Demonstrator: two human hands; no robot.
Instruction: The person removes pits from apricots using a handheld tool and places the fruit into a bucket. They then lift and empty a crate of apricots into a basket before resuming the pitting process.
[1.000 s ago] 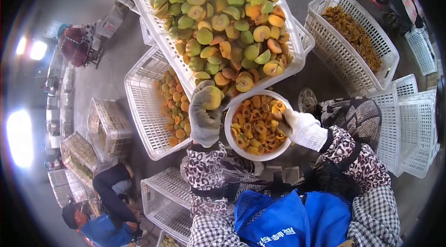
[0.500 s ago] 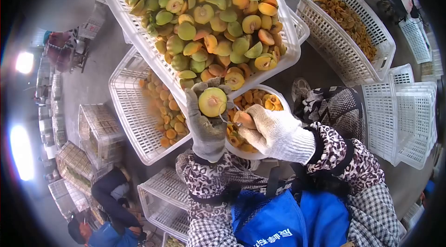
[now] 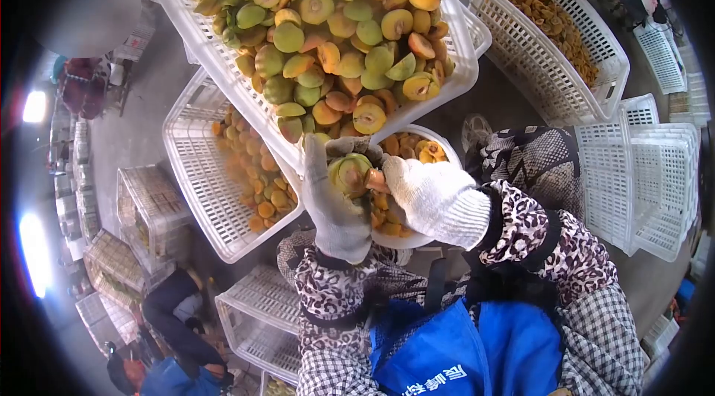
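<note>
My left hand (image 3: 333, 206), in a grey glove, holds a green fruit half (image 3: 351, 170) with its cut face turned toward my right hand. My right hand (image 3: 436, 199), in a white glove, presses against that fruit half at its right edge; what it holds is hidden between the fingers. Both hands are over a white bowl (image 3: 439, 138) with orange pits and scraps inside. Just beyond stands a tilted white crate (image 3: 194, 39) heaped with green and orange halved fruit.
A lower white crate (image 3: 195, 180) at left holds orange fruit halves. Another crate (image 3: 588, 91) at upper right holds brown pits. Empty white crates (image 3: 640, 180) stack at right and below left. A person (image 3: 175, 307) crouches at bottom left.
My left hand turned the fruit half from facing up to facing my right hand. My right hand closed in against it. The view shifted slightly, so the crates sit further left.
</note>
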